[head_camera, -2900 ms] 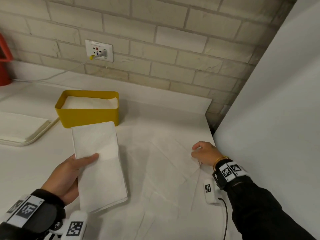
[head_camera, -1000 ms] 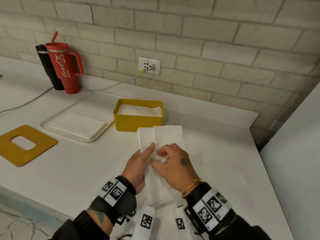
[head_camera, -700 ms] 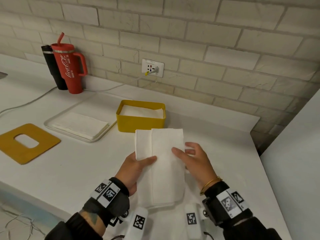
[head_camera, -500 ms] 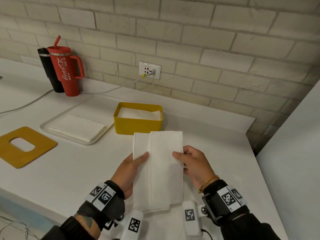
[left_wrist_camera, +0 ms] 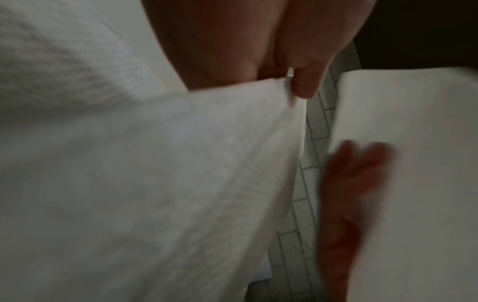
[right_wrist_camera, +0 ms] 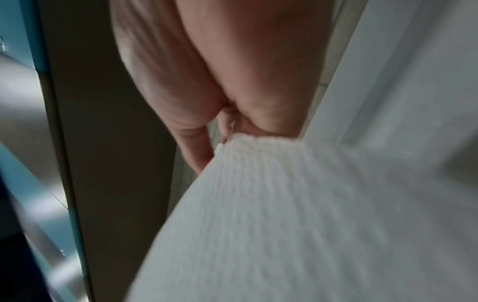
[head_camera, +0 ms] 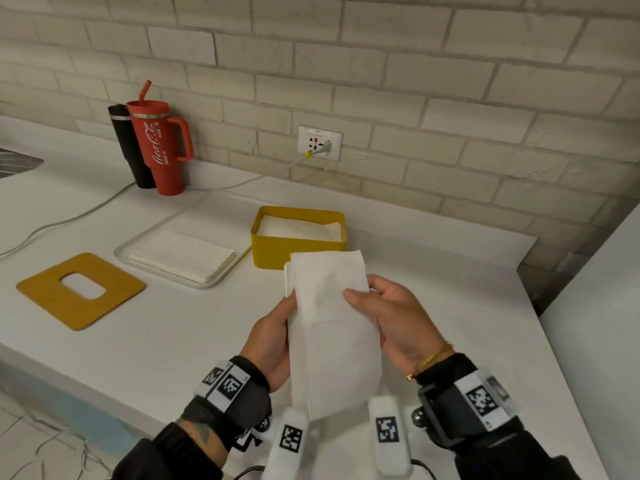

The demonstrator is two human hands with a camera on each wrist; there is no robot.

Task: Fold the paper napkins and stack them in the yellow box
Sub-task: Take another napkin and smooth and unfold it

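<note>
- Now the left hand [head_camera: 273, 337] and right hand [head_camera: 394, 323] each pinch a side edge of the folded paper napkin [head_camera: 332, 327], held above the worktop [head_camera: 156, 334].
- Behind it, the yellow box [head_camera: 277, 251] holds stacked napkins.

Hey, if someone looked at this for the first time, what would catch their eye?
Front and centre, a white napkin held off the counter between the left hand and right hand. Just behind it sits the yellow box with napkins inside. At the back left, by the wall, stands a red tumbler.

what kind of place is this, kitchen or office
Probably a kitchen or break-room counter: a white countertop against a brick wall, a red tumbler with a straw, and a wall socket.
</note>
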